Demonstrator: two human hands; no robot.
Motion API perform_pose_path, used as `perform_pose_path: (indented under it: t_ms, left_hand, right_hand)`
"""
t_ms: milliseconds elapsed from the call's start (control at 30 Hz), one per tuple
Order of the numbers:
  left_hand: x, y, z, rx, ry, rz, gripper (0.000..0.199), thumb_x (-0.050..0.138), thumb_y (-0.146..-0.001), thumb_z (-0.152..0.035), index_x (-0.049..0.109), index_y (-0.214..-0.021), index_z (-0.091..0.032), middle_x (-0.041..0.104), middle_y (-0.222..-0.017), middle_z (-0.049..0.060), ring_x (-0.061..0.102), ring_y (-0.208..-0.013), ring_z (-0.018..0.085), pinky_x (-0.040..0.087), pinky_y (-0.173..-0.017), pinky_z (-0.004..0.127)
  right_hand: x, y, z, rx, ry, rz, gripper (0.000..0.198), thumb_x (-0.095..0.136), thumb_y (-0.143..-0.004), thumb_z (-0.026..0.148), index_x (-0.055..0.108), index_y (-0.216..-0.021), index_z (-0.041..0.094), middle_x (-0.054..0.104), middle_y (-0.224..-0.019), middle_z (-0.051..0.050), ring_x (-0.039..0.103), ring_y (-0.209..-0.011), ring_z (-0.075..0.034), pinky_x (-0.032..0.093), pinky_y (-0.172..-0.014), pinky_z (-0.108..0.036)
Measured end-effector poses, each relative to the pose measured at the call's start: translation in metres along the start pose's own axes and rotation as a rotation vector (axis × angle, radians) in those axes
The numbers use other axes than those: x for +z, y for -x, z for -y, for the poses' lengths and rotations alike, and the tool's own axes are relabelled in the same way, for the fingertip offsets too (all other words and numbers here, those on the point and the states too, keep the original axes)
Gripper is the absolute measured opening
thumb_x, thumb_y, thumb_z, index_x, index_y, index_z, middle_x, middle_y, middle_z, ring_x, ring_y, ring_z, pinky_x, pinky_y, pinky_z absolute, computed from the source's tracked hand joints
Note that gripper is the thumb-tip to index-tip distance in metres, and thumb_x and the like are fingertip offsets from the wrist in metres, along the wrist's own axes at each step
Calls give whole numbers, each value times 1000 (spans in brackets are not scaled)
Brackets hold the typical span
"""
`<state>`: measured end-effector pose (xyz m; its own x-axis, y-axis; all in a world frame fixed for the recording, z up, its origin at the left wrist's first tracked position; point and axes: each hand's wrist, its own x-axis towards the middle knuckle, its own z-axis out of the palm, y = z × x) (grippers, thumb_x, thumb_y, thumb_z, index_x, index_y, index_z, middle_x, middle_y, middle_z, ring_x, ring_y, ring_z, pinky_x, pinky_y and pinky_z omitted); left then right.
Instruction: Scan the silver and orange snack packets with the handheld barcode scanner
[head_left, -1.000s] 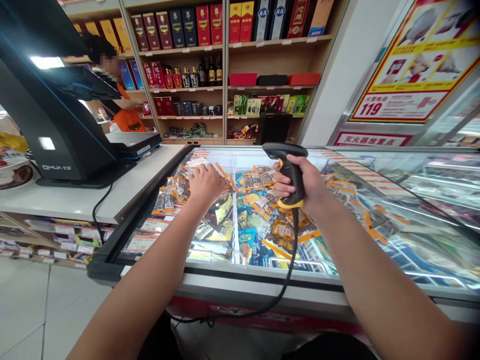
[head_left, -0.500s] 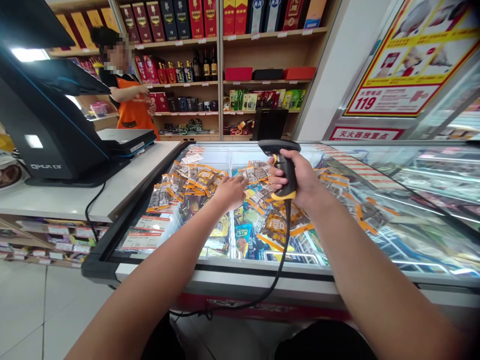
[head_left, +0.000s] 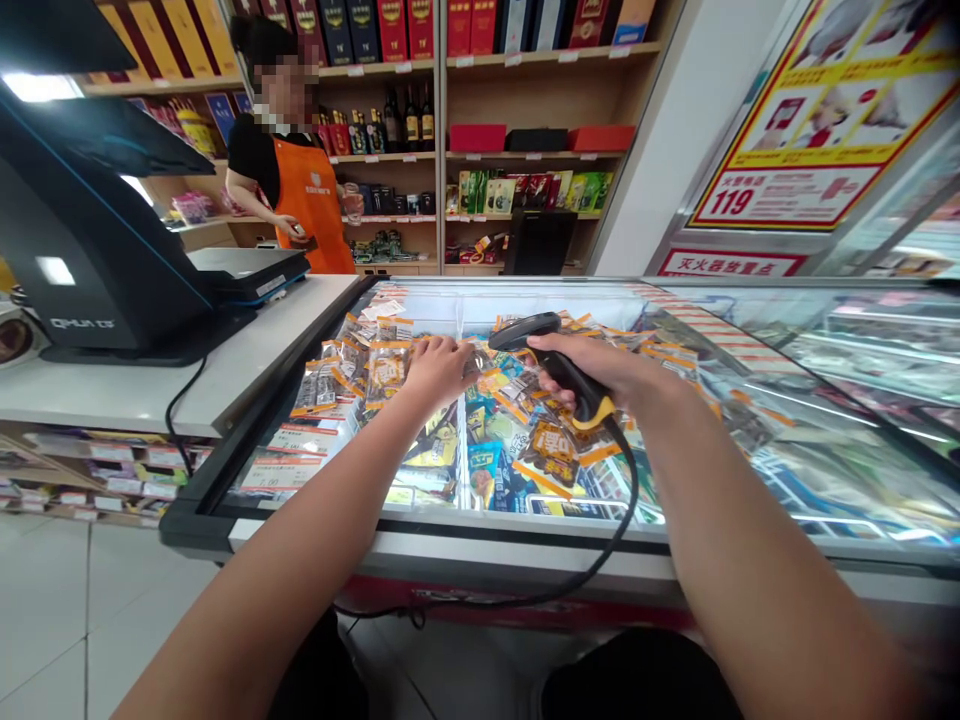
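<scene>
Black-and-yellow plastic handheld scanner (head_left: 574, 378): in the head view, the right hand (head_left: 616, 366) wraps its handle, over the glass-topped chest freezer (head_left: 450, 550). Its long axis slants from the handle's foot, nearer the freezer's front edge, back and leftward to a nose facing the left hand (head_left: 439, 370). That hand, nearer the left edge, reaches among orange-trimmed clear plastic packets (head_left: 387, 374); whether it grips one, I cannot tell.

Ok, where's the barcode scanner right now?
In the head view, the scanner is just right of centre, held in the right hand above the snack packets.
</scene>
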<state>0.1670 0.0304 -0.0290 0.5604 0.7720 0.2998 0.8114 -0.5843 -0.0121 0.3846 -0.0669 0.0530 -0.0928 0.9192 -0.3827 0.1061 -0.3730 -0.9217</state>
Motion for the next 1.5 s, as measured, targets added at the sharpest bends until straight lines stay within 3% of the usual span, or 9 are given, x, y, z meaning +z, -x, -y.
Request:
perform_pose_path:
  t_ms: [233,467,600,867,1000,1133,1200,1400,1500]
  left_hand:
    - [-3,4,9,-18,-67,-1,51,45,-99,-56,61,-139,-29,62,-135,13,49,-130,35,33,-111,49]
    - [-7,4,8,-19,-38,29,52,45,-99,-55,61,-141,-29,61,-139,13,47,-132,36,31,-112,51]
    - [-10,5,7,-28,-54,42,52,46,-98,-54,61,-140,-26,61,-138,14,47,-132,37,32,-112,50]
    - [-19,7,20,-131,-136,-41,38,67,-87,-38,70,-117,-16,56,-141,19,40,-140,38,29,-117,51]
    - [-28,10,8,59,49,-49,50,63,-89,-31,59,-138,-19,44,-158,16,31,-149,35,21,-123,54]
    - [-27,11,-25,403,375,112,54,56,-95,-37,52,-147,-25,50,-156,10,41,-145,30,33,-119,48]
    - [-23,12,-36,480,425,165,55,60,-93,-38,54,-146,-25,52,-153,11,44,-142,31,36,-117,47]
    - [-24,10,-28,411,343,110,35,65,-91,-40,68,-122,-24,58,-144,11,48,-134,33,38,-113,46]
    - [-26,8,-17,358,289,87,38,63,-92,-50,68,-116,-21,66,-131,13,52,-127,35,40,-108,48]
  right_hand:
    - [-1,-9,-9,24,99,71,44,69,-88,62,55,-74,23,59,-58,-8,50,-41,-15,41,-29,-28]
    - [-1,-5,-9,80,82,74,45,67,-89,64,55,-72,23,57,-53,-7,50,-38,-16,42,-27,-29]
    - [-4,-10,-11,38,18,102,42,73,-87,59,55,-74,22,60,-56,-8,52,-39,-16,45,-29,-29]
    - [-6,-10,-2,-122,-171,-84,26,64,-95,45,59,-89,20,60,-63,-4,51,-44,-12,44,-34,-22]
    - [-10,-10,0,-175,-254,-147,25,67,-91,45,58,-91,22,60,-63,-3,52,-44,-14,45,-35,-24]
    - [-12,-10,0,-201,-296,-145,24,68,-90,45,57,-92,23,58,-62,-1,51,-43,-14,45,-36,-25]
    - [-12,-10,0,-209,-302,-155,24,68,-90,45,57,-92,23,58,-61,0,50,-42,-13,45,-36,-25]
    - [-8,-10,0,-207,-285,-174,23,64,-93,43,59,-90,22,58,-62,-1,51,-44,-13,46,-36,-24]
    - [-7,-9,-1,-184,-202,-176,24,64,-94,44,58,-89,22,60,-62,-3,51,-44,-13,44,-35,-24]
